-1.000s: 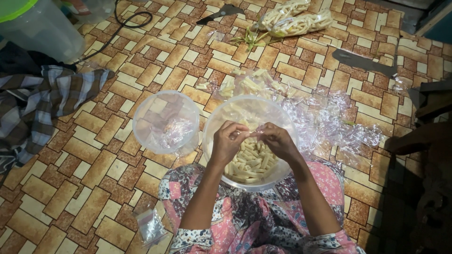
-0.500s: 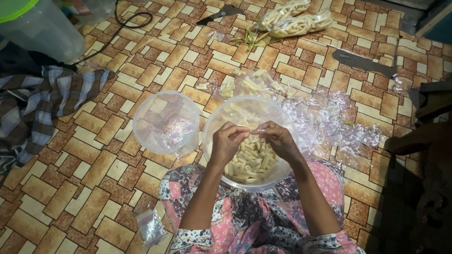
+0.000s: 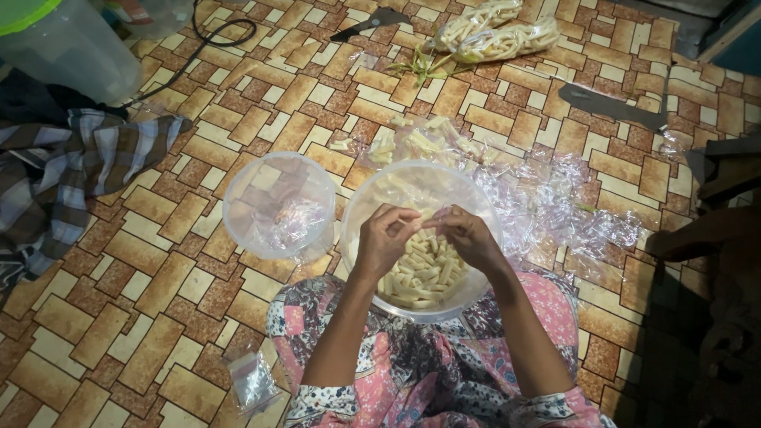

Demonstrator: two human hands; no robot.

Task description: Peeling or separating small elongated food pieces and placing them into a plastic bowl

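A clear plastic bowl [image 3: 372,198] full of pale cut sticks [image 3: 420,273] rests against my lap. Both hands hover over it, fingertips meeting at its middle. My left hand [image 3: 386,236] and my right hand [image 3: 468,234] pinch one pale stick between them; the piece itself is mostly hidden by my fingers. To the left stands a second clear bowl [image 3: 279,204] holding crumpled plastic film.
Crumpled clear wrap [image 3: 555,206] with loose pale sticks lies behind and right of the bowl. Two filled bags [image 3: 495,32] and a dark knife [image 3: 372,22] lie at the top, another blade [image 3: 610,103] to the right, checked cloth [image 3: 71,166] at left, a small bag [image 3: 252,382] near my knee.
My hands have stayed over the bowl, with the fingers shifting slightly around the stick. Nothing else has moved.
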